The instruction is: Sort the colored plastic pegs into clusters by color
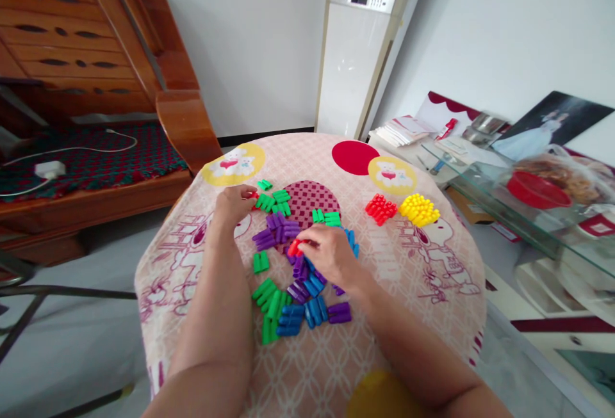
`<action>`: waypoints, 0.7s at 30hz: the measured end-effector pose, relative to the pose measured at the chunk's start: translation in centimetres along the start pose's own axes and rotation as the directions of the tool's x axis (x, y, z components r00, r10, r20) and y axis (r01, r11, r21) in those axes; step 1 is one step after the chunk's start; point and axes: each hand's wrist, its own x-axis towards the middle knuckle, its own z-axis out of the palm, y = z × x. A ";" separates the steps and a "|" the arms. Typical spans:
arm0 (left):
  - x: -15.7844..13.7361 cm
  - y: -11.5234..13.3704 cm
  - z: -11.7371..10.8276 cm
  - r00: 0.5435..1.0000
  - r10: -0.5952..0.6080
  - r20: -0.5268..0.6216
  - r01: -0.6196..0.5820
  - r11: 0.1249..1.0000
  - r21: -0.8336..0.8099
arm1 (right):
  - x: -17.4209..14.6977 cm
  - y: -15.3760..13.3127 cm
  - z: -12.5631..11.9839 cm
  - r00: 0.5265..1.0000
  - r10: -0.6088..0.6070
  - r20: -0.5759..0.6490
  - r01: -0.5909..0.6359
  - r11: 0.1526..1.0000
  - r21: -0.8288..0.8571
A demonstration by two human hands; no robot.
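My left hand [234, 205] pinches a small red plastic piece [254, 196] at the left edge of the loose pieces, beside some green pieces [281, 196]. Over the middle of the spread, my right hand [329, 250] is closed on another red plastic piece [294, 248]. Purple pieces [276, 229] lie between the hands. Blue pieces [314, 309] and more green ones lie nearer to me, many side by side in short rows. Some pieces under my right hand are hidden. Off to the right sit a red pile [381, 209] and a yellow pile [419, 210].
Everything lies on a round table with a patterned cloth [307, 373]. A wooden bench [182, 123] stands at the left. On the right, a glass shelf [509, 213] carries a red bowl [538, 189] and bags. A white air conditioner [355, 53] stands behind the table.
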 end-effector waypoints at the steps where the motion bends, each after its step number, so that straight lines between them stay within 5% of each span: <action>1: 0.0 0.1 0.0 1.000 -0.009 0.003 0.009 1.000 0.012 | 0.2 0.9 -1.0 0.995 0.059 -0.079 -0.058 0.998 0.010; 5: -0.1 0.2 0.0 0.999 -0.033 0.000 0.033 0.999 0.005 | 0.5 5.3 -5.5 0.914 0.245 -0.324 -0.299 0.946 -0.126; 9: -0.5 0.7 -0.4 0.998 -0.050 -0.034 0.049 0.998 -0.039 | 0.1 8.4 -8.6 0.837 0.363 -0.410 -0.518 0.766 -0.381; 15: -0.8 1.4 -1.3 0.988 -0.023 -0.151 0.000 0.988 -0.154 | -0.5 10.0 -8.9 0.798 0.484 -0.358 -0.596 0.548 -0.587; 21: -1.2 3.4 -0.9 0.996 0.010 -0.085 -0.050 0.870 -0.491 | -0.6 10.3 -8.2 0.779 0.521 -0.349 -0.613 0.514 -0.600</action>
